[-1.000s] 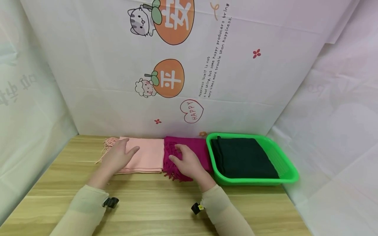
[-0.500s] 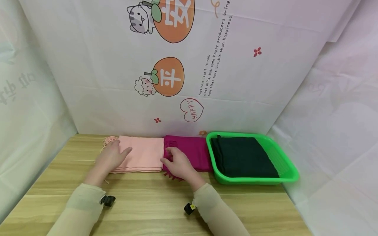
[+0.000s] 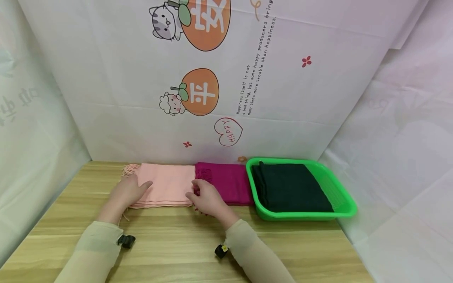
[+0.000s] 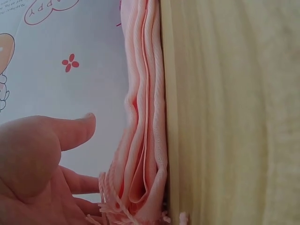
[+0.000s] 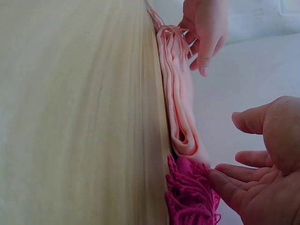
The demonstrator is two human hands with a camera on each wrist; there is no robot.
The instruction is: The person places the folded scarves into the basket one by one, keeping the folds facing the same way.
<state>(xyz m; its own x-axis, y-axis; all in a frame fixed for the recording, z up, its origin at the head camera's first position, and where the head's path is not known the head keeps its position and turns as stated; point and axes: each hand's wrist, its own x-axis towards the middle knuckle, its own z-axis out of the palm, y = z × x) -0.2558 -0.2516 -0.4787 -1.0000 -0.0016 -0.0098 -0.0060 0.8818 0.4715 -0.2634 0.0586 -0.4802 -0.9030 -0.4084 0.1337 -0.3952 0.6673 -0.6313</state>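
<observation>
Pink scarf [image 3: 166, 190], folded into a flat stack, lies on the wooden surface [image 3: 184, 239] near the back wall, its long axis running left to right, fringe at the left end. The left hand [image 3: 128, 191] rests on that fringed left end, fingers straight and loosely spread, gripping nothing. The right hand [image 3: 207, 198] sits at the scarf's right front corner, just where it meets the magenta scarf [image 3: 230, 184]; in the right wrist view its fingers [image 5: 234, 187] are relaxed and parted, fingertips touching the magenta fringe, holding nothing. So the pink stack lies between the two hands, each at one end, neither clearly nearer. A green basket [image 3: 345, 198] with a dark folded cloth [image 3: 290, 188] stands just right of the magenta scarf
</observation>
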